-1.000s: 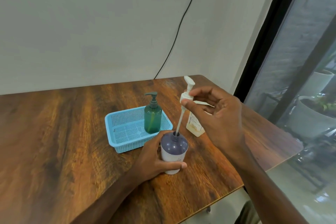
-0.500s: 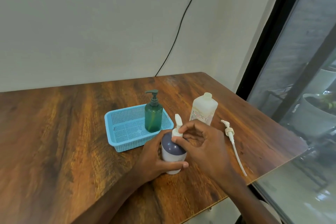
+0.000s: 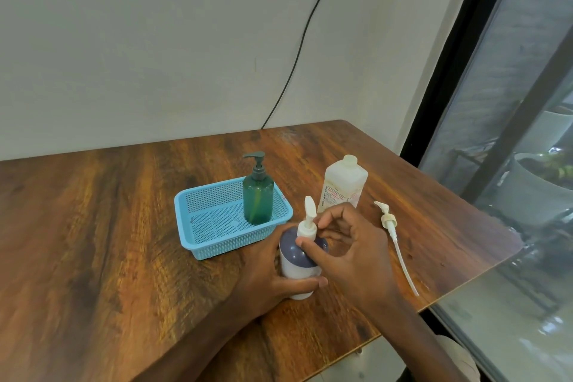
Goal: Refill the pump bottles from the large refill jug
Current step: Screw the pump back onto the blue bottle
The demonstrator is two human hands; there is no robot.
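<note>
Your left hand [image 3: 263, 276] wraps the bottle [image 3: 291, 254] at lower centre; your right hand [image 3: 353, 254] pinches its pump [image 3: 307, 228] by the collar. You seem to be screwing it on. Next, twist it snug, holding the bottle upright.

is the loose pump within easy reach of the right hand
Likely yes: the loose pump lies just right of the right hand, nothing between, but the hand must first let go of the bottle's pump.
</note>
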